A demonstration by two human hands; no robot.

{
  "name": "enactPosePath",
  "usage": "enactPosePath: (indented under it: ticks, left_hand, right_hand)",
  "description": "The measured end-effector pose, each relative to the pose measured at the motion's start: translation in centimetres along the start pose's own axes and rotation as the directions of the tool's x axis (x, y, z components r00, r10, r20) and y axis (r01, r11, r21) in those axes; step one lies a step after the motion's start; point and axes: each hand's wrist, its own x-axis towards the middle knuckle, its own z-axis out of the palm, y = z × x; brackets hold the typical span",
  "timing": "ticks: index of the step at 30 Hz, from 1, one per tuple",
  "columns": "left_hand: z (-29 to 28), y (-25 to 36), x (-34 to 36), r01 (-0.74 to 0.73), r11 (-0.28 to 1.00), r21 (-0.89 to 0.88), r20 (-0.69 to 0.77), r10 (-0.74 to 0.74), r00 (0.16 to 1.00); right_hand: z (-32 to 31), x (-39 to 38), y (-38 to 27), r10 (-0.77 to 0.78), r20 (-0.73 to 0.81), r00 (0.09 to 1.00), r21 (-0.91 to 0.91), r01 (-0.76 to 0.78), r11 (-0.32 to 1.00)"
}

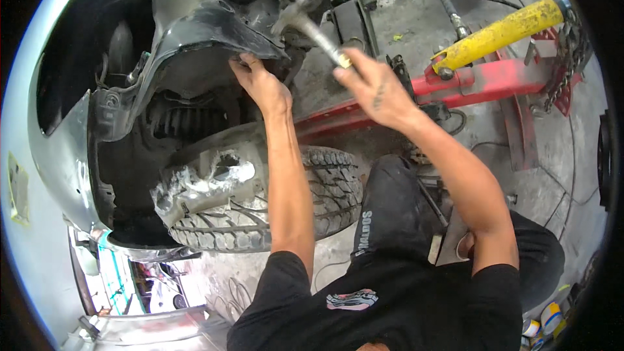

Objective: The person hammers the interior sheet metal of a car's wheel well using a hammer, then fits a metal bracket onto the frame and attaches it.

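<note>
My left hand (259, 81) grips the lower edge of a bent dark inner fender panel (214, 32) inside a car's wheel arch. My right hand (374, 88) is raised to the right of it and holds a hammer (305, 23) by the handle; the metal head is blurred and points toward the panel. Below the hands sits the front tyre (286, 201), with a torn piece of grey plastic liner (208, 185) lying on it. A coil spring (185, 120) shows deep in the arch.
A red engine hoist with a yellow ram (500, 32) and a chain (569, 58) stands on the concrete floor at the right. The silver car body (62, 149) fills the left. Small cans (543, 322) sit at lower right. My knees in black trousers (396, 214) are beside the tyre.
</note>
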Motion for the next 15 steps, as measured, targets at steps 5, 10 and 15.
enactPosePath:
  ticks: [5,10,15]
  left_hand:
    - [1.7,0.8,-0.7,-0.039,0.997,-0.070,0.089,0.046,0.995]
    - [1.1,-0.5,-0.8,0.068,0.994,-0.089,0.072,-0.062,0.995]
    - [0.0,1.4,-0.1,-0.050,0.999,0.017,0.016,0.050,0.999]
  right_hand:
    - [-2.3,0.6,-1.7,0.187,-0.518,0.835,0.375,0.025,0.927]
    - [0.8,-1.2,3.1,0.122,-0.198,0.973,0.153,-0.092,0.984]
    - [-1.1,-0.2,0.7,0.177,-0.255,0.951,0.249,-0.112,0.962]
